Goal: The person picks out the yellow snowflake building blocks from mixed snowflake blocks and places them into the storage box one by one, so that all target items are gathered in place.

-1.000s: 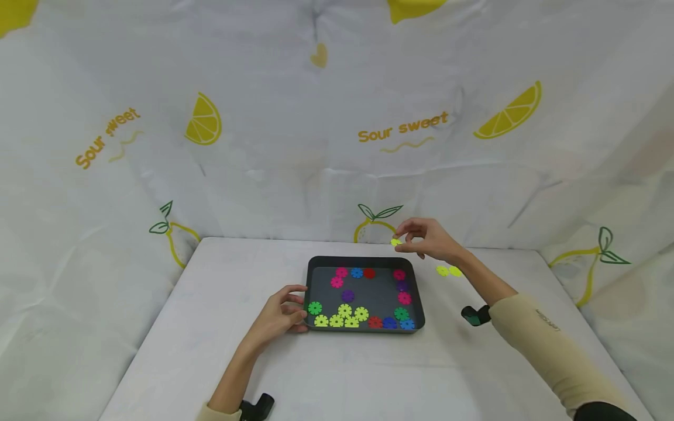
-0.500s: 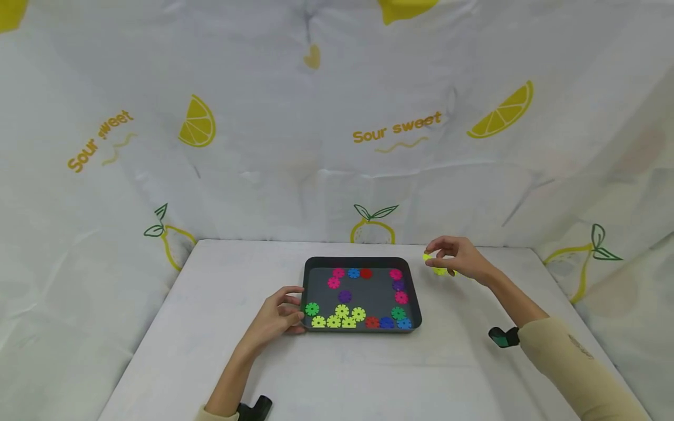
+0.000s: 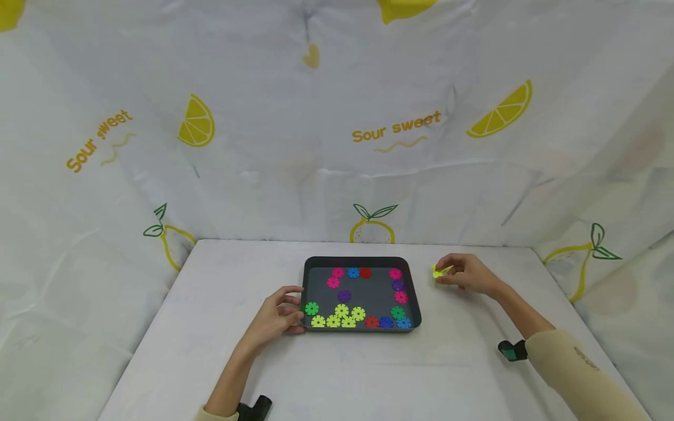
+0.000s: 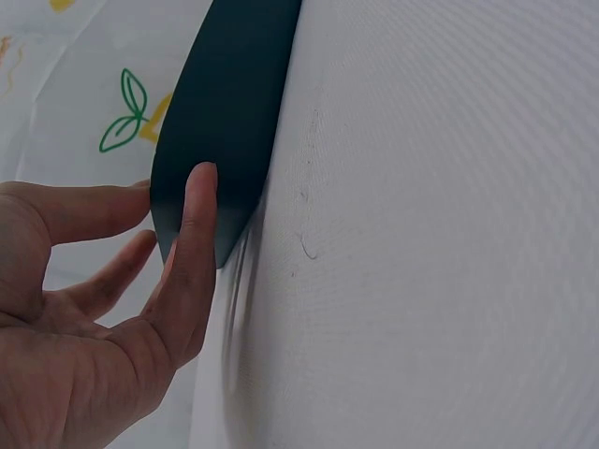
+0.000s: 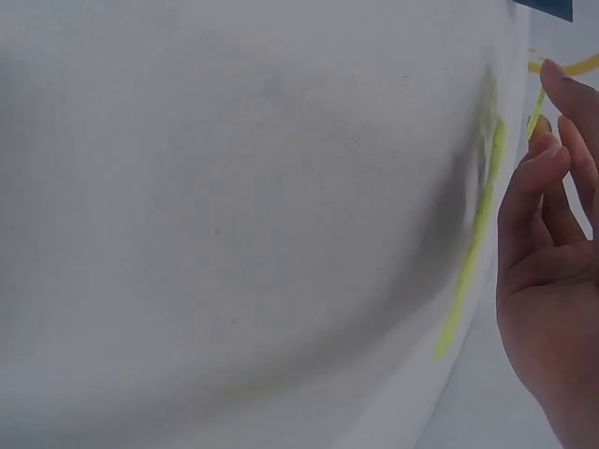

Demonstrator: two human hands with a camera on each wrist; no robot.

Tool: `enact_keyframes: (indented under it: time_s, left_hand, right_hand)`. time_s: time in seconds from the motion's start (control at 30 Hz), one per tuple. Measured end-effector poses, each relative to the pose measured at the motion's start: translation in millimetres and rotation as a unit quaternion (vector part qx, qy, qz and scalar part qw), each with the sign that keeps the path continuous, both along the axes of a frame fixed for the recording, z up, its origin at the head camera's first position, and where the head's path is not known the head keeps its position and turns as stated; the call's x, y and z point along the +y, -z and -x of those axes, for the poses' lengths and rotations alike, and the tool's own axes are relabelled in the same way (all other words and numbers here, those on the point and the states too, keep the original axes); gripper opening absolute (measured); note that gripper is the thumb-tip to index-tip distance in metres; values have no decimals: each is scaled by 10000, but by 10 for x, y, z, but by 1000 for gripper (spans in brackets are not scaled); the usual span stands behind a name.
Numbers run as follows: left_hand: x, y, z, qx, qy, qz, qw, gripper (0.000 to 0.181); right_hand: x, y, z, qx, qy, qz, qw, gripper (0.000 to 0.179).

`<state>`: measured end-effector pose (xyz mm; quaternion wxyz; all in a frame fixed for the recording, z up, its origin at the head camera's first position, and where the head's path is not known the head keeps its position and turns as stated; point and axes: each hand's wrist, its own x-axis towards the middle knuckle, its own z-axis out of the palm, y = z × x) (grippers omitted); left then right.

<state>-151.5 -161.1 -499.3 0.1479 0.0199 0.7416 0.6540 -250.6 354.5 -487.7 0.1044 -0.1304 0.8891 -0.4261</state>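
A dark grey tray (image 3: 323, 286) sits on the white table, with flower-shaped notched plastic discs inside. Yellow discs (image 3: 342, 310) cluster near its front left; pink, blue, red, purple and green ones lie around them. At the tray's left side my left hand (image 3: 277, 313) holds the wall; in the left wrist view its fingers and thumb are against the dark wall (image 4: 229, 103). Right of the tray, my right hand (image 3: 468, 273) pinches a yellow notched disc (image 5: 536, 110) by its edge. Close under it, yellow discs (image 5: 465, 271) lie flat on the table, mostly hidden by the hand in the head view.
White cloth with lemon prints (image 3: 374, 231) hangs behind the table (image 3: 242, 263) and along both sides. A black wrist device (image 3: 512, 351) sits by the right sleeve, another (image 3: 255, 407) by the left.
My right hand has moved right and down, carrying the yellow disc from behind the tray's right corner to the discs lying on the table. The left hand stays at the tray; the head view shifts slightly.
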Motion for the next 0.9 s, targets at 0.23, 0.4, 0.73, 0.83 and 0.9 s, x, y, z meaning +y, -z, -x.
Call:
enact_keyframes:
  time_s: [0.23,0.4,0.73,0.83,0.9]
  left_hand:
    - [-4,18,2,-18,-10,25,10000,62]
    - [-6,20,9,-36,-20,25,10000,62]
    - [-5,17,21,-83,-53,-16,10000,63]
    - [-3,14,20,-84,-52,-5,10000,63]
    - [-3,14,20,-89,-52,3,9999,63]
  right_hand:
    - [42,73,-30,77,45,-219,9997,34]
    - [154,53,-39,26,340,-318,9989,39]
    - [612,75,-29,397,1113,-332,9924,43]
    - [714,93,-49,550,1322,-287,9893,44]
    - [763,96,-70,581,1441,-282,9874,44]
